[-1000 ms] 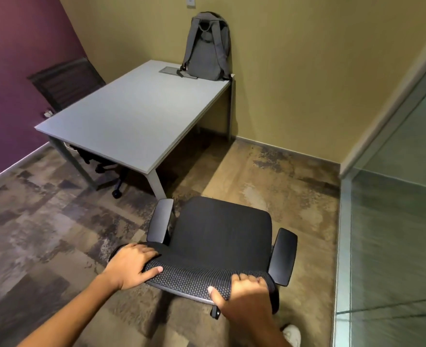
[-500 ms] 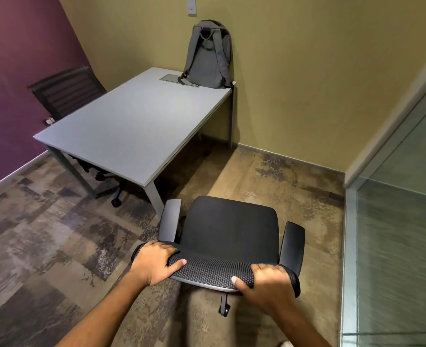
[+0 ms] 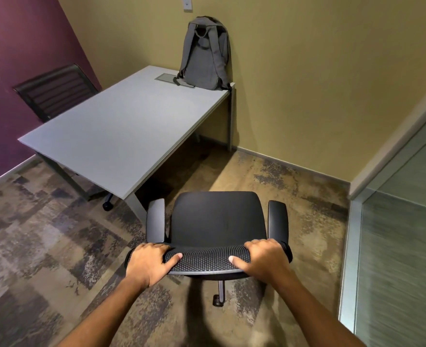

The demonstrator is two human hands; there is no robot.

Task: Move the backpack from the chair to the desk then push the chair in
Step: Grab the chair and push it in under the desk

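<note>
A grey backpack [image 3: 205,55] stands upright on the far right corner of the grey desk [image 3: 121,131], leaning against the yellow wall. A black office chair [image 3: 217,216] with two armrests stands on the floor in front of the desk's near right corner, its seat bare. My left hand [image 3: 149,262] grips the left end of the chair's mesh backrest top. My right hand [image 3: 263,259] grips the right end of the same backrest. The chair's left armrest sits close to the desk's near leg.
A second black chair [image 3: 56,92] is tucked in at the desk's far left side by the purple wall. A glass partition [image 3: 402,246] with a metal frame runs along the right. A cable hatch [image 3: 165,78] lies in the desk beside the backpack. Patterned carpet covers the floor.
The chair has rolled to the right and turned to face the desk's long side squarely, with both hands staying on the backrest. The view has shifted with it.
</note>
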